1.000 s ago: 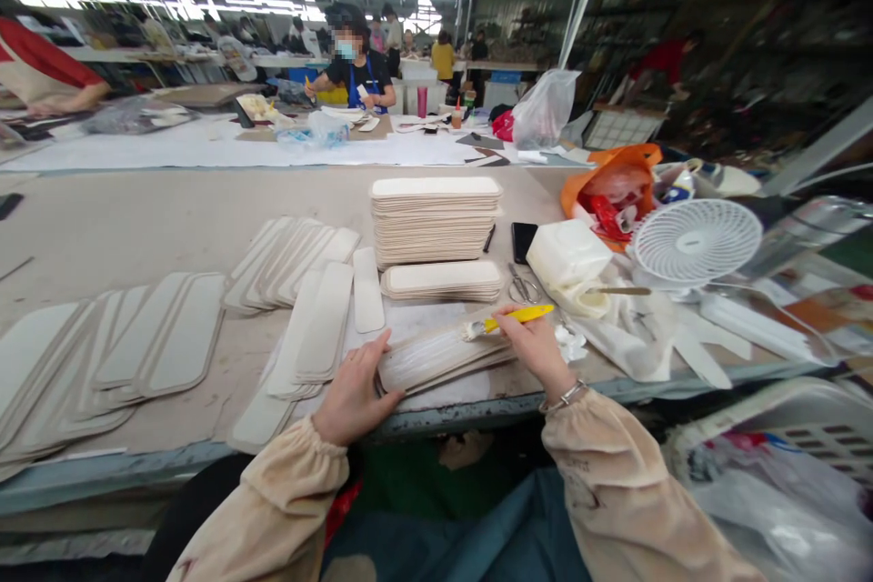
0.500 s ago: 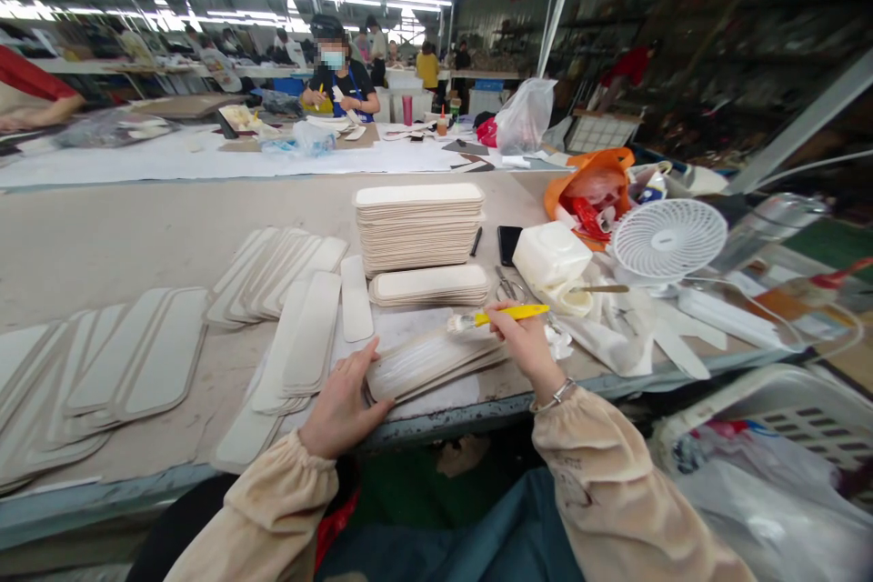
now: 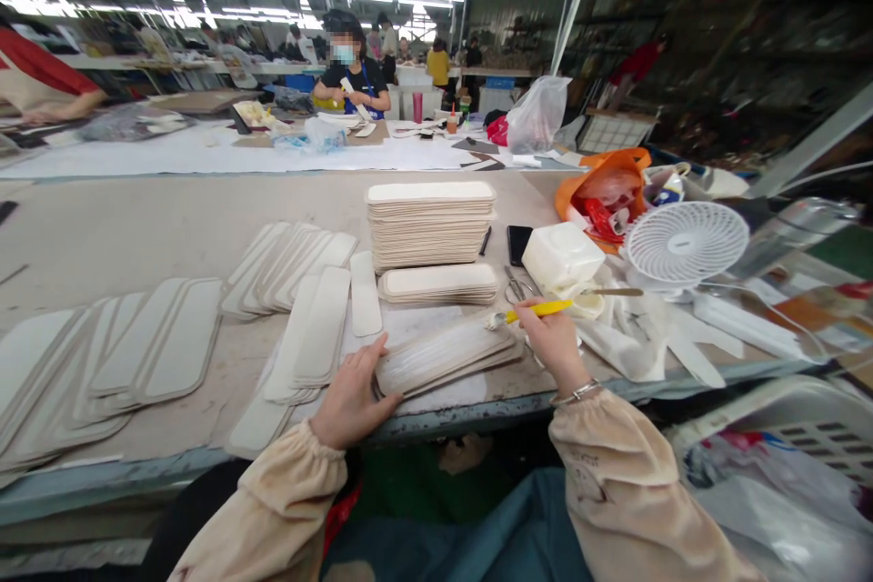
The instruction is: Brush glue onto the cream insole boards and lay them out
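Note:
My right hand (image 3: 551, 344) is closed around the yellow handle of a paintbrush (image 3: 542, 309). The pale bristles touch down near the right end of the top piece of a small fanned stack of long round-ended panels (image 3: 436, 356). A wet, glossy film streaks that top panel. At the stack's left end, my left hand (image 3: 355, 389) rests with thumb and fingers spread, touching the edge. Just behind stand a low pile of cream panels (image 3: 437, 282) and a taller pile (image 3: 429, 223). A single narrow strip (image 3: 366, 296) lies to the left.
More panels (image 3: 174, 336) lie in overlapping rows at left. On the right are scissors (image 3: 515, 286), a phone (image 3: 519, 244), a white plastic container (image 3: 563, 256), a white fan (image 3: 686, 245) and an orange bag (image 3: 604, 186). A masked co-worker (image 3: 355, 77) sits across the table.
The brush in my right hand has slid rightward along the top panel. My left hand stays at the stack's left end. The whole view has shifted slightly.

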Demonstrator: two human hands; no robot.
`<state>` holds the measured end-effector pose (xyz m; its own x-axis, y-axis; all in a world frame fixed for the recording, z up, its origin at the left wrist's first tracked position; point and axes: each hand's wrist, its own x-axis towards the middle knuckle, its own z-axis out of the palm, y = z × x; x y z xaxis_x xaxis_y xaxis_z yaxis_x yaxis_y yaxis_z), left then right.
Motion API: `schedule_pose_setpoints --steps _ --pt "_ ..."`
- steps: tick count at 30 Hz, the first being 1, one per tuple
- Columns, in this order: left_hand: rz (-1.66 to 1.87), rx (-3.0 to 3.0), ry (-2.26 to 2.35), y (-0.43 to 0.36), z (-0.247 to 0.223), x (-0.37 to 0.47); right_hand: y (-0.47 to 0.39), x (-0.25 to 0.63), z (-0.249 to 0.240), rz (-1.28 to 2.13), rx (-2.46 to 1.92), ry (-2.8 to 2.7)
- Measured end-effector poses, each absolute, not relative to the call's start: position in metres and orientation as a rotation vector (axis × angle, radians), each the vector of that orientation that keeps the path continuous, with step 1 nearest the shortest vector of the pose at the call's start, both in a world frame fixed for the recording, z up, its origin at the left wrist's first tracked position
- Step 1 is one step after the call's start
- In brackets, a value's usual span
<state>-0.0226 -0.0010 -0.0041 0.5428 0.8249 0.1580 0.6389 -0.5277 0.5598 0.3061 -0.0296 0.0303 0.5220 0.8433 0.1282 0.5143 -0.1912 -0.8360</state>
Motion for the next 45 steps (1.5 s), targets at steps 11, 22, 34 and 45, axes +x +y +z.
schedule_pose_setpoints --steps 11,22,34,45 --pt "0.58 2.338 1.165 -0.003 -0.005 -0.023 -0.039 0.187 0.019 1.182 -1.312 -1.329" --pt "0.56 2.34 1.174 -0.003 -0.002 -0.021 -0.035 0.26 0.022 0.854 -1.567 -1.37" --pt "0.538 2.344 1.192 -0.002 -0.003 -0.023 -0.041 0.325 0.029 0.554 -1.828 -1.222" --pt "0.545 2.396 1.183 0.0 -0.008 -0.025 -0.034 0.317 0.026 0.489 -1.748 -1.138"
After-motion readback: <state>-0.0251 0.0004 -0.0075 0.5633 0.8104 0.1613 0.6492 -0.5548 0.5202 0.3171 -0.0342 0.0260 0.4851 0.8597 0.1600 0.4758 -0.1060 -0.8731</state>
